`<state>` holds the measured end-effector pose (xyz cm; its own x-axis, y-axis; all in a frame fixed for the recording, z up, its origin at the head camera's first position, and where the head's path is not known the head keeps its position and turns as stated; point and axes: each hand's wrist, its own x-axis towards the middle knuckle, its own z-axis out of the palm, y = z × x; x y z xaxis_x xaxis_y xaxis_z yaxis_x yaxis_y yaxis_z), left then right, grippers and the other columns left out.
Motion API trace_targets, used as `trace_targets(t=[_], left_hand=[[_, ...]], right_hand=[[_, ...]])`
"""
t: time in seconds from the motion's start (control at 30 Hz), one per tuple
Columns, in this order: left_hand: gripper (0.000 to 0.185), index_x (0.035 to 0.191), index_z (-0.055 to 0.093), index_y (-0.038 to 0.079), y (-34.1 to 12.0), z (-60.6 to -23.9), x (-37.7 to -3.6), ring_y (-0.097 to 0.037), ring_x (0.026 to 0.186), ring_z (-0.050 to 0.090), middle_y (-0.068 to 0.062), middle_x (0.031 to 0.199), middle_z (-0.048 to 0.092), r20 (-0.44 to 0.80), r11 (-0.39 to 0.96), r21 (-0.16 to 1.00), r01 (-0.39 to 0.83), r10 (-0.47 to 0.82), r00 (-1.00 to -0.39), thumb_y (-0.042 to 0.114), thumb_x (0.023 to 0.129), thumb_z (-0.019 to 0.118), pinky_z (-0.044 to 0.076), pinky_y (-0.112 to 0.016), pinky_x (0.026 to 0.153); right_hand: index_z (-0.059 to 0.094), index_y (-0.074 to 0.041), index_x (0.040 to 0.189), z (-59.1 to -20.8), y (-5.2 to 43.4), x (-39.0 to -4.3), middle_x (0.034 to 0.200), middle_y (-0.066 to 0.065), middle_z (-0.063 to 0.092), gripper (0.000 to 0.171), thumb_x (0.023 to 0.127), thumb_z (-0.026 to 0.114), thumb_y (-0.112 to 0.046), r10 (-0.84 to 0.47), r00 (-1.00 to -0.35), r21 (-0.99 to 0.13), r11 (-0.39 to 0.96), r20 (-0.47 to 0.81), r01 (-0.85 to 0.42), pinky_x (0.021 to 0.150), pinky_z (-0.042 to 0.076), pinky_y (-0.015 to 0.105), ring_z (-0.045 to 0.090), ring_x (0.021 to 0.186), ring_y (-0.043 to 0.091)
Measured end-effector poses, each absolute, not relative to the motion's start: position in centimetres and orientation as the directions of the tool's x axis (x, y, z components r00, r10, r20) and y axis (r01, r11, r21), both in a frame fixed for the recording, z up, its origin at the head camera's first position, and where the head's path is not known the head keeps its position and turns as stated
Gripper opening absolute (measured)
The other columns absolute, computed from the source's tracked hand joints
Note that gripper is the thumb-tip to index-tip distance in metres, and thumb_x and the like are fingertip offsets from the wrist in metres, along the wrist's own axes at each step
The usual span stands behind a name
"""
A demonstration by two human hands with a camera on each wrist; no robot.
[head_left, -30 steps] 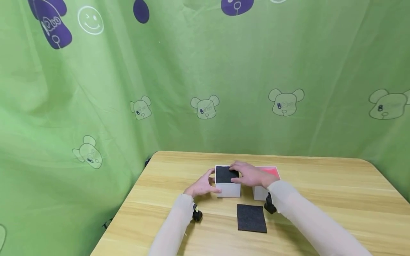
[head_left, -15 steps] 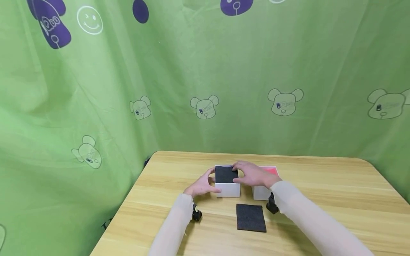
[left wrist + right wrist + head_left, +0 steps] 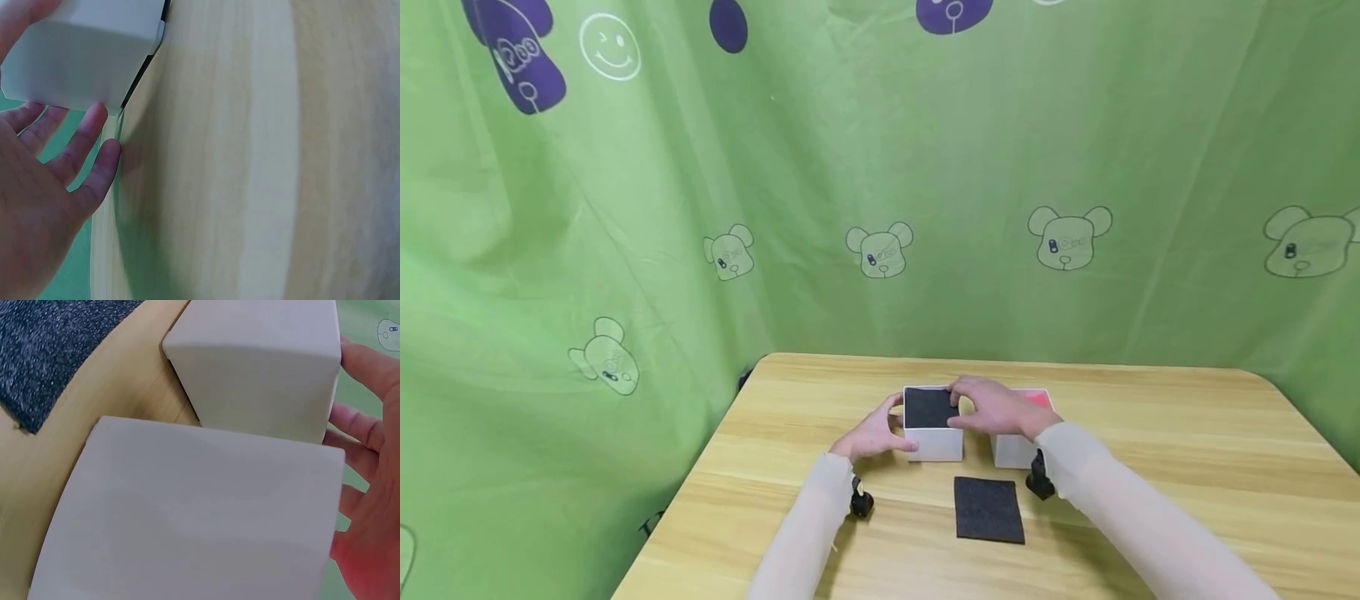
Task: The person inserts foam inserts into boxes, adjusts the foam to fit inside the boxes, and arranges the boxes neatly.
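A white open-topped box [image 3: 934, 446] stands on the table, black felt [image 3: 927, 407] filling its opening nearly level with the rim. My left hand [image 3: 872, 433] grips its left side, thumb on the front face and the other fingers round the back, as the left wrist view of the box [image 3: 87, 62] also shows. At the opposite side, my right hand [image 3: 994, 408] has its thumb and fingertips at the right rim and the felt's edge. In the right wrist view, fingers of the right hand [image 3: 375, 469] touch the top edge of the box [image 3: 262, 369].
Just to the right stands a second white box [image 3: 1012, 452] with pinkish red inside, partly behind my right hand. A loose square of black felt [image 3: 988, 510] lies flat in front of the boxes. A green printed curtain [image 3: 970, 317] hangs behind the wooden table [image 3: 1187, 467].
My right hand has shifted slightly right, its fingertips sliding from over the felt to the box's right rim. The left hand and both boxes hold their places.
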<state>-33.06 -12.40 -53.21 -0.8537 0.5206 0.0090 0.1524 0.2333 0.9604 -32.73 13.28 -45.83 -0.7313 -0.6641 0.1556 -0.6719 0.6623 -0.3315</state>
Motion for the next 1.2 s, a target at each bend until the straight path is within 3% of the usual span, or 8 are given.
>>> trace_targets(t=[0.4,0.7,1.03,1.2], left_hand=[[0.092,0.148,0.023,0.013,-12.6,-53.4,-33.1,-0.021,0.111,0.055,-0.007,0.144,0.037,0.01,0.244,0.956,0.162,0.526,-0.85,0.003,0.075,0.078,0.047,-0.032,0.088],[0.094,0.149,0.02,0.013,-12.8,-53.3,-33.0,-0.021,0.114,0.053,-0.009,0.146,0.034,-0.002,0.267,0.95,0.162,0.523,-0.852,0.005,0.075,0.078,0.046,-0.033,0.091],[0.093,0.148,0.022,0.012,-12.5,-53.0,-33.1,-0.025,0.112,0.055,-0.012,0.141,0.041,0.008,0.241,0.957,0.16,0.531,-0.847,0.002,0.074,0.077,0.047,-0.033,0.089],[0.091,0.148,0.023,0.013,-12.3,-52.9,-33.0,-0.023,0.114,0.053,-0.009,0.145,0.036,0.003,0.268,0.948,0.169,0.525,-0.851,0.005,0.075,0.077,0.047,-0.032,0.089]], right_hand=[[0.064,-0.013,0.092,-45.2,13.0,-32.6,0.124,0.016,0.056,0.022,0.085,0.068,-0.033,-0.682,-0.716,-0.311,0.656,0.147,-0.688,0.098,0.039,0.05,0.05,0.116,0.035],[0.066,-0.011,0.11,-45.4,12.3,-32.8,0.125,0.012,0.056,0.035,0.086,0.068,-0.037,-0.657,-0.748,-0.348,0.682,0.093,-0.643,0.099,0.038,0.05,0.049,0.118,0.033],[0.067,-0.008,0.111,-45.6,11.3,-33.3,0.122,0.013,0.058,0.037,0.085,0.07,-0.035,-0.683,-0.719,-0.311,0.66,0.13,-0.684,0.098,0.04,0.047,0.052,0.114,0.032],[0.066,-0.007,0.113,-45.8,10.6,-33.5,0.122,0.014,0.058,0.04,0.085,0.069,-0.035,-0.7,-0.699,-0.336,0.629,0.147,-0.701,0.097,0.04,0.048,0.052,0.114,0.033]])
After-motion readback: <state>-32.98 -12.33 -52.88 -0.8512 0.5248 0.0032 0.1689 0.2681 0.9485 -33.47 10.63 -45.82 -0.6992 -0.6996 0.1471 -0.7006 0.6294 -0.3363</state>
